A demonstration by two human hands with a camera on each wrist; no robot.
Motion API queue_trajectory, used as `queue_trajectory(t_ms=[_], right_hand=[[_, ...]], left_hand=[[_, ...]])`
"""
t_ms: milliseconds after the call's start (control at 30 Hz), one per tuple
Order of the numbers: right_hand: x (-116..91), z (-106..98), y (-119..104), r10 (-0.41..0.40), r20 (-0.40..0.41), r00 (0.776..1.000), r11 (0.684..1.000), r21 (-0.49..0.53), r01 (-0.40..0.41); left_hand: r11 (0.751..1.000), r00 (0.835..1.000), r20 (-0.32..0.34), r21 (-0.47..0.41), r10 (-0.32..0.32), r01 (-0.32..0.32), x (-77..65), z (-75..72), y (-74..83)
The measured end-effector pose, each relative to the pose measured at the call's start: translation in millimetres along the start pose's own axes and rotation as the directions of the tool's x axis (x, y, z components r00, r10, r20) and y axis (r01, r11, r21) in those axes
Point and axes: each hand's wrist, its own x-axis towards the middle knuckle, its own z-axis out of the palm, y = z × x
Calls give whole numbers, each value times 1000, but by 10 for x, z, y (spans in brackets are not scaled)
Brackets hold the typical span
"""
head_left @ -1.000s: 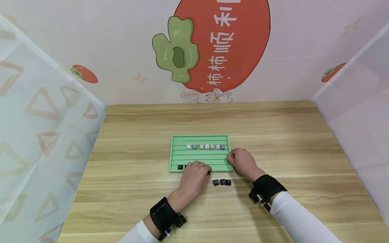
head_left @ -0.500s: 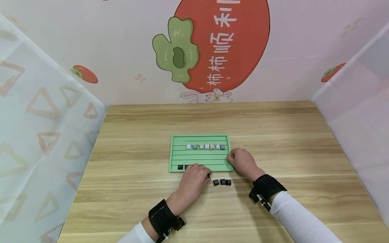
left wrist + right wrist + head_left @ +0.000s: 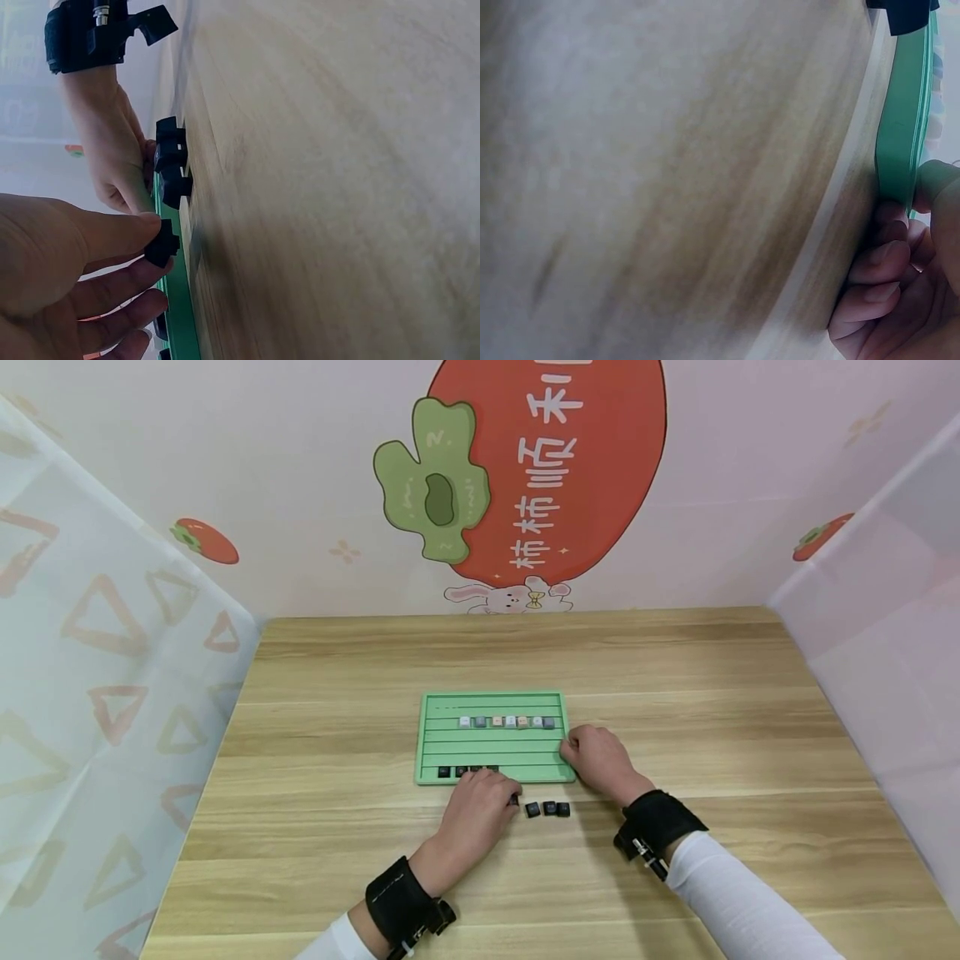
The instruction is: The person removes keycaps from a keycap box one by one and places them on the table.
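A green ridged board (image 3: 495, 747) lies on the table. My left hand (image 3: 480, 814) is just in front of its near edge, pinching a black keycap (image 3: 163, 244) between thumb and finger, slightly above the table in the left wrist view. Several black keycaps (image 3: 444, 772) stand in the board's nearest row, partly covered by the left hand. Farther back on the board is a row of white, grey and orange keycaps (image 3: 511, 722). My right hand (image 3: 600, 762) grips the board's right edge, its thumb and fingers around the green rim (image 3: 901, 127) in the right wrist view.
Three loose black keycaps (image 3: 550, 808) rest on the wooden table (image 3: 337, 710) before the board, right of the left hand. A printed wall (image 3: 300, 527) rises behind the table, with hanging sheets at both sides.
My left hand has drawn back slightly toward me with its keycap, from the board's near edge. More of the black row shows now. My right hand has stayed at the board.
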Motion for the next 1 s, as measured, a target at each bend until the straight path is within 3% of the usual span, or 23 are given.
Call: queue_trajectory(t_ms=[467,1000], right_hand=[[-8,-13,-11,-4,-2,1000,1000,5,4],[-17,-18,-20,-11,-13,1000,1000,-3,11]], left_hand=[[1000,1000,26,2,5,-5,-15,27,13],[1000,1000,3,19,16,-16,-28,45,29]])
